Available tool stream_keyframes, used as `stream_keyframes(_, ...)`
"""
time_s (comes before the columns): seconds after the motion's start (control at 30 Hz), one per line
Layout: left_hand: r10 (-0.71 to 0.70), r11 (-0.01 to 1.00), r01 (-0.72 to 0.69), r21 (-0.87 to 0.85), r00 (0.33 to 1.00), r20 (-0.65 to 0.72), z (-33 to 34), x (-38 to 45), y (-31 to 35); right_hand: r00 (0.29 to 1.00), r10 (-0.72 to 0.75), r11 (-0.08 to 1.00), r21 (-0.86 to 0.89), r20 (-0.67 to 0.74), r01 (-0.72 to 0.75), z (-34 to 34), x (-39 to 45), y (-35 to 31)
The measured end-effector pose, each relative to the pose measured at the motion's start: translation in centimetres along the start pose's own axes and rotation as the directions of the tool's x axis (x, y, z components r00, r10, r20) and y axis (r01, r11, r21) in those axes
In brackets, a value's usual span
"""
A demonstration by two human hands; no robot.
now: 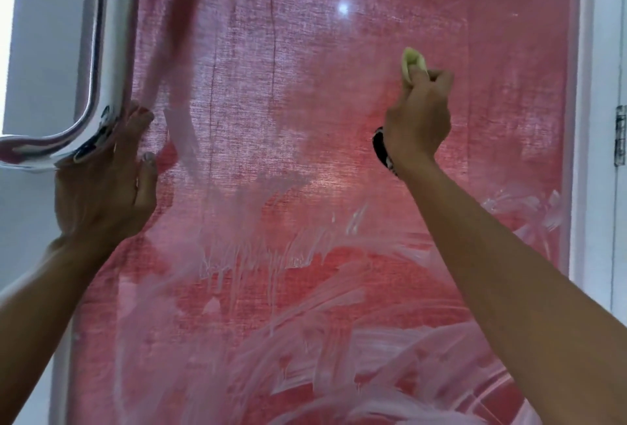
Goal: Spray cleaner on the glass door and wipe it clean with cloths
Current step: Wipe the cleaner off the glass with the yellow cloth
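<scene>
— High on the glass (339, 119), right of centre, the right hand (419, 112) pinches a small yellow cloth (412, 59) in curled fingers and presses it to the pane.

— And the left hand (105, 187)?

— It lies flat, fingers straight, against the glass just beside the handle (101, 51), holding nothing. That likely steadies the door.

— What does the wipe need?

— White cleaner streaks cover the lower half; the upper part looks hazy. The person would do well to work downward in overlapping passes, so smears are not dragged back over cleared glass.

— The cloth seems bunched.

— Only a small tip shows past the fingers. Opening it flatter would probably cover more and leave fewer lines. The right edge by the frame (583, 119) wants a pass too.
</scene>
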State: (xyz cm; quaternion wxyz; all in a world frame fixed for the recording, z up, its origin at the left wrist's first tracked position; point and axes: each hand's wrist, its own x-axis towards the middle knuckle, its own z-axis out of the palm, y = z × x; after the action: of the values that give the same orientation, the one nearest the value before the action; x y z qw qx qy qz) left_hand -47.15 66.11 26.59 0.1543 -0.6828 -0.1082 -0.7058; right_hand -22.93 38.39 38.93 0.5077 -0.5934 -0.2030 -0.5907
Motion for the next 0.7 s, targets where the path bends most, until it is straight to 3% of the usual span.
stream_keyframes(0.1, -0.022, 0.999, 0.021, 0.049, 1.000, 0.013, -0.5, 0.1, 0.7, 0.999, -0.038, 0.999, -0.029, 0.017, 0.039, 0.5, 1.4, -2.2)
stream_keyframes(0.27, -0.020, 0.994, 0.017, 0.103, 0.999, 0.031, -0.7, 0.1, 0.7, 0.916, -0.388, 0.921, 0.062, 0.103, 0.384, 1.8, -0.5, -3.7)
stream_keyframes(0.33, -0.010, 0.994, 0.005, 0.105, 0.999, 0.042, -0.7, 0.1, 0.6, 0.789, -0.595, 0.803, 0.161, 0.154, 0.574, 1.7, -2.1, -3.4)
stream_keyframes(0.43, -0.016, 0.993, 0.010, 0.114, 0.998, 0.053, -0.9, 0.1, 0.7, 0.426, -0.882, 0.466, 0.231, 0.200, 0.854, 1.1, -4.5, -2.4)
stream_keyframes(0.47, -0.020, 0.994, 0.014, 0.113, 0.998, 0.053, -0.9, 0.1, 0.8, 0.376, -0.903, 0.417, 0.211, 0.209, 0.884, 1.0, -4.5, -2.2)
stream_keyframes(0.5, -0.021, 0.994, 0.015, 0.110, 0.998, 0.053, -1.0, 0.1, 0.9, 0.409, -0.888, 0.447, 0.181, 0.210, 0.876, 1.0, -4.2, -2.2)
stream_keyframes(0.57, -0.022, 0.993, 0.016, 0.113, 0.999, 0.048, -1.0, 0.1, 1.0, 0.660, -0.737, 0.675, 0.113, 0.145, 0.729, 1.6, -3.1, -2.8)
stream_keyframes(0.63, -0.022, 0.993, 0.018, 0.117, 0.999, 0.036, -0.8, 0.0, 0.9, 0.886, -0.462, 0.884, 0.091, 0.030, 0.458, 2.0, -1.8, -4.0)
stream_keyframes(0.7, -0.013, 0.993, 0.009, 0.115, 0.999, 0.034, -0.8, 0.0, 0.8, 0.970, -0.244, 0.967, 0.080, 0.000, 0.244, 2.5, -1.2, -5.2)
